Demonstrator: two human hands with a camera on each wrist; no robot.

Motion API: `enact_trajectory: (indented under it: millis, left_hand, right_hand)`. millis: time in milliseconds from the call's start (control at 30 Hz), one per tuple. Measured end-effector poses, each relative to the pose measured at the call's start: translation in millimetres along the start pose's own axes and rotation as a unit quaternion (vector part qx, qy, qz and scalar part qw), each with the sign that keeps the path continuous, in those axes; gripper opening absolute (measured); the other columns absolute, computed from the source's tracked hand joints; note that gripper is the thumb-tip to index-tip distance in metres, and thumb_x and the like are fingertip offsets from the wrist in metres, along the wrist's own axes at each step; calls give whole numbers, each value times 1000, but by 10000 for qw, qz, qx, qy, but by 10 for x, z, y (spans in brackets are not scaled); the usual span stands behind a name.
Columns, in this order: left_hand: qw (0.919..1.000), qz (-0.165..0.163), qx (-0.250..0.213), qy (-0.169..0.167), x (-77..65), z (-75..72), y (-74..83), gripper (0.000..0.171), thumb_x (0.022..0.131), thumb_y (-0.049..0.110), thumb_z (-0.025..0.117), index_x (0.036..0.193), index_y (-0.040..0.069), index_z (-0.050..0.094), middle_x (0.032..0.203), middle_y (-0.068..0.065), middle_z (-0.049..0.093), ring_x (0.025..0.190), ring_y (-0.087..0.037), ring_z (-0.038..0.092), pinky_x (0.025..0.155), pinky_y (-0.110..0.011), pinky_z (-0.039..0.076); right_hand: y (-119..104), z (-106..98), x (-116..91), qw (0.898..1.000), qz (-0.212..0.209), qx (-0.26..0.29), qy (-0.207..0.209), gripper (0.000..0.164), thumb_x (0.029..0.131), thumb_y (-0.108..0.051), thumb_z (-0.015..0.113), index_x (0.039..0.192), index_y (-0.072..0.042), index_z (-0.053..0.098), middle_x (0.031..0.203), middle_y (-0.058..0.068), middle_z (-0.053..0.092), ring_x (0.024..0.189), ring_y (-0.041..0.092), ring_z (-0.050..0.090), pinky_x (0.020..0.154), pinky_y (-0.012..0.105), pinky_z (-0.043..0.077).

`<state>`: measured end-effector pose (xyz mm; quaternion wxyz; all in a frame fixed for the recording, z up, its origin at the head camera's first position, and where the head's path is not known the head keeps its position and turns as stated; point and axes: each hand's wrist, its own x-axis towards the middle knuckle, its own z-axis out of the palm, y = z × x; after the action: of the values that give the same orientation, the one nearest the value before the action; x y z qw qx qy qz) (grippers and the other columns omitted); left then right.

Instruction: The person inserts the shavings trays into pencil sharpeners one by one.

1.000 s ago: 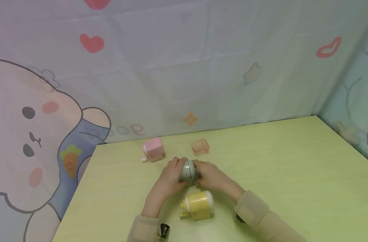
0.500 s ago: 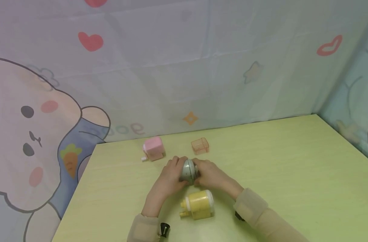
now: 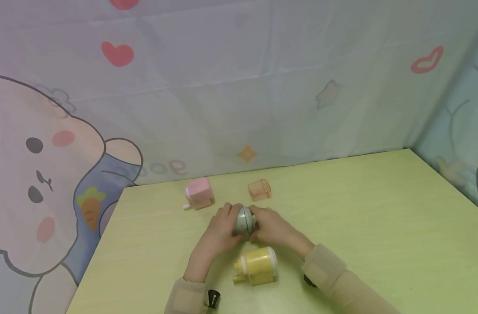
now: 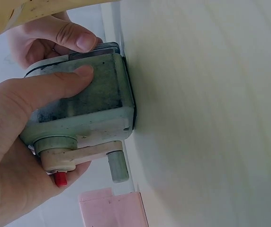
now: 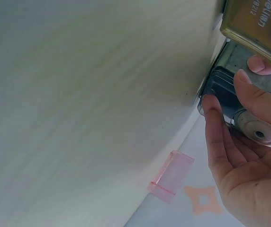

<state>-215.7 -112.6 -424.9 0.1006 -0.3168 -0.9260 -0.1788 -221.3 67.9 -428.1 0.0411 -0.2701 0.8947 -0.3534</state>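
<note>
A grey-green crank pencil sharpener is on the table between both hands. My left hand grips its body from the left, the thumb across a dark window in its side in the left wrist view. The crank and a red button are at that end. From the right, my right hand holds the other end, its thumb and fingers around a dark see-through shavings drawer beside the round pencil hole. How far the drawer is inside the body cannot be told.
A yellow crank sharpener lies between the forearms, close to the person. Behind the hands are a pink crank sharpener and a clear pinkish drawer. A printed cloth hangs along the table's back edge.
My right hand has shifted slightly left, closer to the sharpener's body, and less of the dark drawer shows. The left hand keeps its grip, and the other things have stayed in place.
</note>
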Motion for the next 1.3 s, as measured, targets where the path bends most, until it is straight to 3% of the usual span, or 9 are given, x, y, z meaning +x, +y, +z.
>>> enact_trajectory:
  millis: [433,1300]
  left_hand:
    - [10000,-21,-2,-2,3,1,9,73,61,14,79,123,4,43,101,-12,50,86,-24,46,68,-41,48]
    - [10000,-2,74,31,2,-29,61,72,60,14,80,121,5,43,98,-12,50,84,-24,46,65,-41,49]
  right_hand:
    - [-12,15,15,9999,64,64,76,53,61,-4,75,109,-6,53,73,0,62,54,7,52,51,27,49]
    - [-72,14,38,9995,241,38,204,55,56,-7,80,104,-2,53,85,8,63,67,12,54,63,33,51]
